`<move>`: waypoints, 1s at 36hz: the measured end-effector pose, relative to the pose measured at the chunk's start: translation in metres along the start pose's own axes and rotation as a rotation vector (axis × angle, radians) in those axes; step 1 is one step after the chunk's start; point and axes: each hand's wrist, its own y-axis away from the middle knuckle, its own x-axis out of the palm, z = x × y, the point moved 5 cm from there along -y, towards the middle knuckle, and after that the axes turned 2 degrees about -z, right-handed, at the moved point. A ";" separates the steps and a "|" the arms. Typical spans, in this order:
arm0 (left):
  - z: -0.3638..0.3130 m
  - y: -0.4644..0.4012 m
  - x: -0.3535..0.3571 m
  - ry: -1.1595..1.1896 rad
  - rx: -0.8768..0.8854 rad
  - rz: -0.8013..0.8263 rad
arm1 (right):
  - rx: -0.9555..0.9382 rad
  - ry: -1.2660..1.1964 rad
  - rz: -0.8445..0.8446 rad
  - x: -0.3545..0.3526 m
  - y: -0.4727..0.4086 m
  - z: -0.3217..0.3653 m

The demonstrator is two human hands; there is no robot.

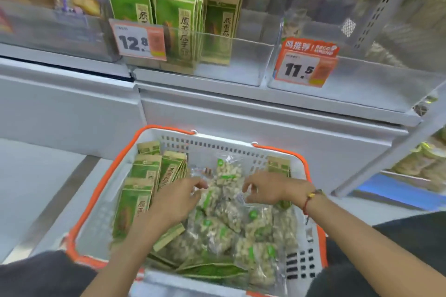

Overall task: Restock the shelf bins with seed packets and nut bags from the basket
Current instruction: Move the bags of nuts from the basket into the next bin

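Between the hands: a clear nut bag [228, 173] is stood up against the far wall of the basket [299, 258], and it is judged to be the piece now being gathered.
Left hand [179, 196]: fingers are loosely curled just left of that bag, their tips at its edge; whether plastic is pinched cannot be told.
Right hand [264, 190]: fingers are bent over the bag's right side, nothing being plainly clasped.
Step well done: the bag should be taken by its sealed top with both hands, so that the slippery film is not crushed and the neighbouring bags are not dragged up.
Below the grip: more nut bags are heaped toward the near wall.
Left of the grip: seed packets [135, 198] are stacked on edge.
Above the grip: the empty bin [362, 84] with the 11.5 tag [305, 65] is presumably meant for nuts, while the 12.8 bin [217, 65] is part-filled with packets.
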 end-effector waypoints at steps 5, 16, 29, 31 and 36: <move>0.031 0.003 0.060 -0.010 -0.034 0.268 | -0.052 0.042 0.089 0.053 -0.010 0.009; 0.029 0.005 0.092 -0.254 -0.274 0.005 | -0.180 -0.124 -0.052 0.106 -0.018 0.042; 0.029 0.001 0.105 0.081 -0.334 0.165 | -0.014 -0.454 -0.028 0.091 -0.026 0.023; 0.033 0.000 0.100 0.210 -0.321 0.136 | -0.039 -0.432 0.025 0.076 -0.022 0.025; 0.044 0.001 0.060 0.710 -0.345 0.058 | -0.043 -0.367 0.038 0.028 -0.008 0.026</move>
